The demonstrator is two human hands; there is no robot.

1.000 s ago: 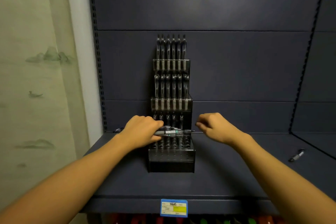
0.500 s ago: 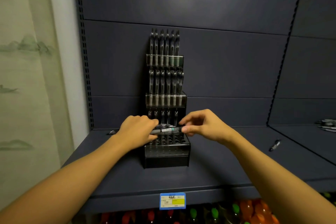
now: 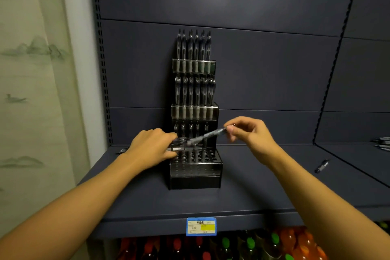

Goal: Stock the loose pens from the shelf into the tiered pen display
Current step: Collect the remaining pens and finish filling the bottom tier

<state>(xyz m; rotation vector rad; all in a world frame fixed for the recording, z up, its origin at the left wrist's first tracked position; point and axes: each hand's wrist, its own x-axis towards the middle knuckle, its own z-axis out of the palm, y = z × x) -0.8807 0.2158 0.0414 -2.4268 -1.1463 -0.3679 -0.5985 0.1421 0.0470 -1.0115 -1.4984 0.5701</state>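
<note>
Right hand (image 3: 251, 133) pinches one pen (image 3: 207, 136) by its end; left hand (image 3: 150, 150) clenched around spare pens (image 3: 181, 148). Light, stiff, slick barrels; mid-barrel hold likely steadier.

blurred pen (image 3: 207, 135), bottles (image 3: 232, 247) cut off

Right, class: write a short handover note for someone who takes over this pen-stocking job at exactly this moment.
Left hand: closed on a small bunch of pens, held just over the display's front holes.
Right hand: pinching one pen by its end, tilted down toward the bunch.
Tiered pen display: stands mid-shelf; top and middle tiers look full, the third tier has some pens with a gap, the front rows of holes are empty.
Left to do: seat the held pens, then fetch the loose pen on the shelf at right and the pile at the far right edge.
</note>
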